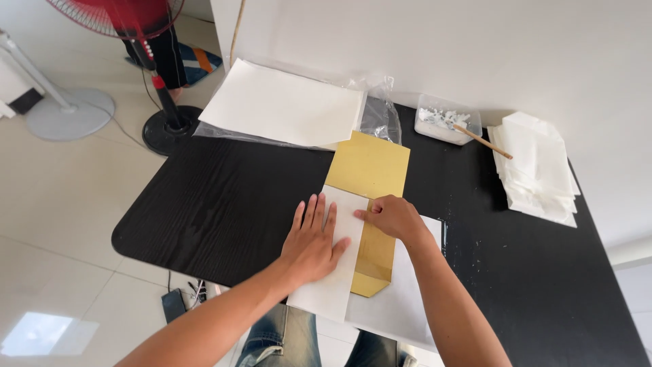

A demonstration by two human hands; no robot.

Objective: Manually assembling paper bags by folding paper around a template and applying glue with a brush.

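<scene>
A gold rectangular board [370, 166] lies on a white paper sheet [401, 299] near the front edge of the black table [224, 204]. A flap of the white paper [326, 292] is folded over the board's left side. My left hand [314, 239] rests flat on that flap, fingers spread. My right hand [392, 217] presses fingertips on the flap's edge where it meets the gold surface. Neither hand grips anything.
A stack of white sheets [285, 105] on clear plastic lies at the table's back left. A clear tray of white paste [445, 122] with a wooden stick [483, 141] sits at the back. Folded white paper pieces [536, 170] are piled right. A fan stand [166, 126] stands on the floor.
</scene>
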